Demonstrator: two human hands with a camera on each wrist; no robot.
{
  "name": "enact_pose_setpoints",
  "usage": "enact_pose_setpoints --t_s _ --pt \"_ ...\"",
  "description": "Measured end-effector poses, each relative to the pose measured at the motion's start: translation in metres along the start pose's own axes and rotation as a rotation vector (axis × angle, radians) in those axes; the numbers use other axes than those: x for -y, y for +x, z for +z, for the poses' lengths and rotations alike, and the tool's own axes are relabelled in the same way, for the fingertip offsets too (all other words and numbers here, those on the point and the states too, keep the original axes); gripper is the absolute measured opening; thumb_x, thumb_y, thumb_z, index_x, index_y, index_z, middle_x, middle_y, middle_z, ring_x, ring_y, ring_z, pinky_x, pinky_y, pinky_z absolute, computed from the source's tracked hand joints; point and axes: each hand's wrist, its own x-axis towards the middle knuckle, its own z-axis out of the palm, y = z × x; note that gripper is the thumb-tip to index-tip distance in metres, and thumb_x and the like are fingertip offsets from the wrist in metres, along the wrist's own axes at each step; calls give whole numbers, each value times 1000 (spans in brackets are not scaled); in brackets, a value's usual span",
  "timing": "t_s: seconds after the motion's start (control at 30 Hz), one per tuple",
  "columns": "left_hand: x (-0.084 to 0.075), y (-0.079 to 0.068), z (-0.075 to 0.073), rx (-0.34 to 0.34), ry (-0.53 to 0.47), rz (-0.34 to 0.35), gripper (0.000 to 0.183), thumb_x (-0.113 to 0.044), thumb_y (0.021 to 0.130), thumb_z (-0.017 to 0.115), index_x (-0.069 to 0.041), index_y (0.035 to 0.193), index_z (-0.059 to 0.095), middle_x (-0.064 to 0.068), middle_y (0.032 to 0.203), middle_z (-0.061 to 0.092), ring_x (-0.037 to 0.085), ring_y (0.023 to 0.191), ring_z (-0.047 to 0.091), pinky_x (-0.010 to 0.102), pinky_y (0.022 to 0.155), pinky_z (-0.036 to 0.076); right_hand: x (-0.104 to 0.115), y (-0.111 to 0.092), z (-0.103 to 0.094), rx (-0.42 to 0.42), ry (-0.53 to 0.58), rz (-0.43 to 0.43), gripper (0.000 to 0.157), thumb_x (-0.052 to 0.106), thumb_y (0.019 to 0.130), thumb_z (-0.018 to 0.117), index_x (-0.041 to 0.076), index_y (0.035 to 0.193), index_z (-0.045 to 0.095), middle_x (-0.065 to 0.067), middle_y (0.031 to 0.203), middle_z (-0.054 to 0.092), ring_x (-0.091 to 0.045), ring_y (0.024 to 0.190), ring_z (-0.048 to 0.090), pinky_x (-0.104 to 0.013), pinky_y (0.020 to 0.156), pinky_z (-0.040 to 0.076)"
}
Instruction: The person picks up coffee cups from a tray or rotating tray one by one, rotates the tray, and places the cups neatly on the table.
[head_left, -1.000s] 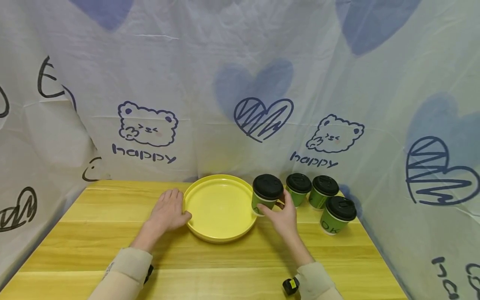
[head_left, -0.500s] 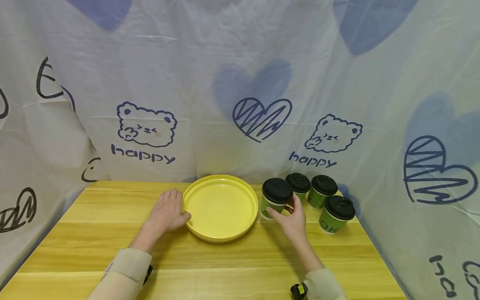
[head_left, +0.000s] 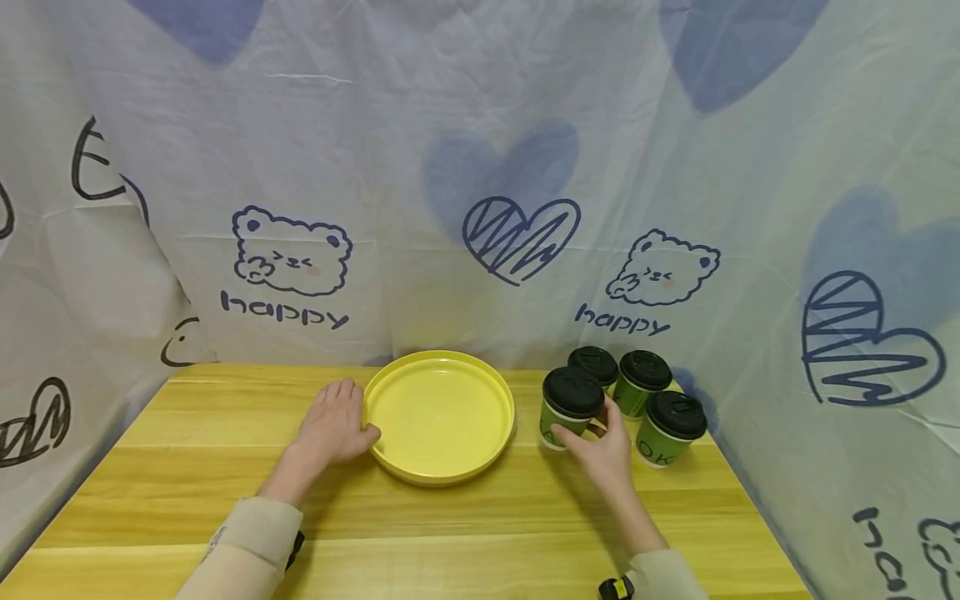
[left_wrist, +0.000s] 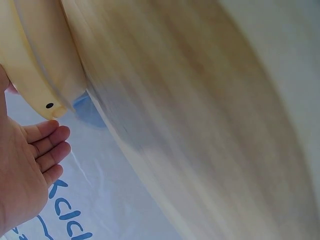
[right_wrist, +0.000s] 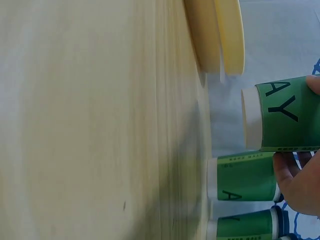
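My right hand (head_left: 606,454) grips a green paper coffee cup (head_left: 566,421) with a black lid, thumb on the near side. In the right wrist view the held cup (right_wrist: 287,115) shows the letters "AY", and its white base hangs above the tabletop. My left hand (head_left: 333,421) lies at the left rim of a round yellow tray (head_left: 441,417). Seen from the left wrist, the fingers (left_wrist: 52,147) are nearly straight beside the tray's wall (left_wrist: 45,55); the thumb is mostly hidden.
Three more lidded green cups stand at the back right: one partly hidden cup (head_left: 594,364), a second cup (head_left: 641,383) and a nearer "OK" cup (head_left: 670,429). A patterned white cloth (head_left: 405,275) hangs behind the wooden table (head_left: 435,533).
My right hand has carried the held cup rightward and slightly nearer, from over the tray's right rim to in front of the standing cups. The left hand and tray stay put.
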Motion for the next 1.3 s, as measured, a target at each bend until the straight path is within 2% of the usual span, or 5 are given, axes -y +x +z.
enact_pose_setpoints --t_s 0.23,0.53,0.8,1.17,1.3 --pt "0 0 1 -8 -2 3 61 -35 84 66 12 120 53 23 111 53 43 111 50 58 110 38 -5 0 -12 22 -38 42 91 16 82 88 3 156 35 -21 143 50 -36 134 49 -51 113 44" --pt "-1 0 -2 -15 -3 3 59 -34 84 66 11 118 52 22 109 52 42 109 50 57 107 41 -14 2 -22 -16 -47 104 90 15 83 87 1 155 34 -23 147 47 -41 136 47 -53 112 44" --pt "-1 0 -1 -7 -4 3 59 -34 84 66 12 119 52 22 110 53 42 110 50 58 107 40 -15 1 -31 -14 -59 127 91 15 86 85 -2 155 29 -26 149 45 -41 140 44 -53 114 42" --pt "-1 0 -1 2 -1 -3 60 -34 84 66 12 119 52 22 110 52 42 110 49 57 108 40 -28 3 -41 12 -155 157 94 19 87 84 -3 156 25 -29 152 42 -44 142 42 -56 114 41" --pt "-1 0 -1 2 0 -4 59 -34 84 66 11 119 52 21 109 52 42 110 49 57 108 40 -30 5 -42 15 -158 162 95 18 87 84 -4 157 24 -31 152 40 -47 142 41 -58 114 40"
